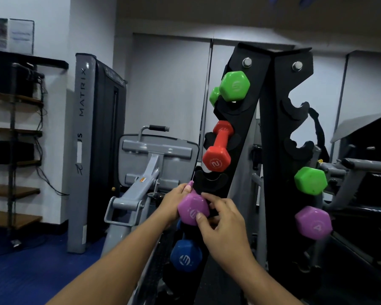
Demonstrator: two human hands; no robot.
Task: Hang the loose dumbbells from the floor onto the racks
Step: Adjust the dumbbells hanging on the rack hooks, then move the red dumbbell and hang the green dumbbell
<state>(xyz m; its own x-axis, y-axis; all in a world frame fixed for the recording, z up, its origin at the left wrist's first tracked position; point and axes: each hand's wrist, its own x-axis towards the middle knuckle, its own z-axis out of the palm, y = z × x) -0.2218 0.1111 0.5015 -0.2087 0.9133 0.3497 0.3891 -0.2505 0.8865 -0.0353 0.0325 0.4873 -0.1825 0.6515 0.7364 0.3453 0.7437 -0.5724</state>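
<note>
Seating purple dumbbell [193,211] — left hand [174,202] and right hand [220,219] both gripped it — I judged: level the handle into the rack [238,137] left-edge cradle.

At centre frame, a purple dumbbell [193,211]; above it a red one [217,158] and a green one [234,85] on the black rack [246,133]. Blue dumbbell [185,256] below. Blue floor [31,260] lower left.
</note>
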